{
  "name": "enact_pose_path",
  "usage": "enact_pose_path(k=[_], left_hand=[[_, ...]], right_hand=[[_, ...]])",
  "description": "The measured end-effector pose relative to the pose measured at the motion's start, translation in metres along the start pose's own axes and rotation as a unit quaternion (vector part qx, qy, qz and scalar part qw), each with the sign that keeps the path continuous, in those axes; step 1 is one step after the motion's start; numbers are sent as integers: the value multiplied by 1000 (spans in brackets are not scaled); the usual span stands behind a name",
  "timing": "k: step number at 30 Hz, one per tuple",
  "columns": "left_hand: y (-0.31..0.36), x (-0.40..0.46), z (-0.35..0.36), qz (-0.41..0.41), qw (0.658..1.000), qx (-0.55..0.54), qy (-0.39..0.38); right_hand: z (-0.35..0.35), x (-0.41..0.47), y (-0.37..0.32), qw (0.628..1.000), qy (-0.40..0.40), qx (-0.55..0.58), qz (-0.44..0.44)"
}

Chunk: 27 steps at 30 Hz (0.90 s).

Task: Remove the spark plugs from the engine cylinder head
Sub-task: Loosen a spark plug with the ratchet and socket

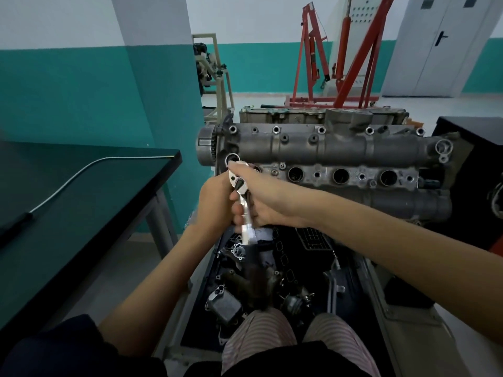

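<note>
Both hands are wrapped round a shiny ratchet wrench (243, 198) at the left end of the cylinder head (326, 156). The left hand (215, 205) clenches the handle from the left side, and the right hand (268, 201) reaches across from the right and closes its fingers over the same handle, a little higher, just under the ratchet's round head.

The wrench's long axis runs near to far: the handle end points back toward the person and the head lies at the far end, right beside the leftmost plug hole (232, 159). No spark plug can be seen. Whether one sits down in that well, or in the three dark open wells (341, 176) further right along the head, the view does not tell, and I cannot see a socket or extension under the ratchet either.

So what matters is this: the leftmost well lies just beyond and slightly left of the grip. The left hand is the nearer one to it. Any turn will probably sweep the handle sideways over the tray of loose parts (272, 273) below.
</note>
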<state>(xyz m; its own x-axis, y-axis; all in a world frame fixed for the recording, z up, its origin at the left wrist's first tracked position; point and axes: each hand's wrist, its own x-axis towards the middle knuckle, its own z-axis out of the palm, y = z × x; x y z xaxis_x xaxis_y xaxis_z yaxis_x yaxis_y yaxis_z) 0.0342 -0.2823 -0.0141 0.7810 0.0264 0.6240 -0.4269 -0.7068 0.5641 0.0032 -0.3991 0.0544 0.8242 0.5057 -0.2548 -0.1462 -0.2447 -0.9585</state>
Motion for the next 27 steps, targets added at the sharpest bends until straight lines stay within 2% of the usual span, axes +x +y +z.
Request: enact_pose_path(k=[1,2,3,4,5,6,8,10,11,12,13,14,15,16,17,18,19,21,22,23,25,26,27], left_hand=[[0,0,0,24,999,27,6],[-1,1,1,49,997,51,10],[-1,2,1,63,996,67,17],[-1,2,2,67,995,76,21],[-2,3,3,65,995,78,23],[-2,3,3,61,995,73,23],[-4,3,5,63,996,55,27],[-7,2,4,64,997,36,31],[-8,2,4,60,997,39,25],[-7,1,4,55,997,44,19],[-6,1,5,50,997,46,19],[-5,1,5,49,998,41,29],[-2,1,5,49,997,33,45],[1,2,4,50,996,24,64],[4,3,3,49,996,10,73],[5,5,1,52,996,4,67],[5,5,1,65,996,12,55],[2,6,1,85,995,42,28],[2,6,1,86,995,47,28],[1,6,0,85,995,48,31],[-1,3,-1,70,996,52,25],[-3,2,-1,51,997,58,11],[-5,2,-1,34,997,66,3]], right_hand=[[-2,0,-1,984,71,-154,-58],[-7,-2,-5,925,143,-330,-121],[-14,-4,-11,844,194,-476,-156],[-21,-4,-16,784,214,-560,-162],[-26,-2,-19,760,221,-588,-164],[-28,0,-18,762,221,-586,-164],[-19,5,-9,810,225,-513,-175],[-7,6,3,924,183,-299,-155],[-2,3,6,973,126,-160,-112],[0,1,6,994,60,-63,-66],[-1,0,6,997,35,-39,-54],[-5,0,5,989,63,-114,-76],[-8,0,1,950,124,-264,-114],[-13,-1,-6,876,176,-422,-153],[-17,-2,-13,808,201,-527,-168],[-22,-2,-19,771,203,-579,-170],[-25,-1,-22,761,198,-595,-165],[-27,6,-17,772,200,-579,-174],[-23,8,-10,794,205,-542,-186],[-17,9,-1,839,203,-467,-192],[-4,11,13,962,144,-184,-144],[3,9,14,993,73,-32,-90],[7,7,15,996,17,64,-52]])
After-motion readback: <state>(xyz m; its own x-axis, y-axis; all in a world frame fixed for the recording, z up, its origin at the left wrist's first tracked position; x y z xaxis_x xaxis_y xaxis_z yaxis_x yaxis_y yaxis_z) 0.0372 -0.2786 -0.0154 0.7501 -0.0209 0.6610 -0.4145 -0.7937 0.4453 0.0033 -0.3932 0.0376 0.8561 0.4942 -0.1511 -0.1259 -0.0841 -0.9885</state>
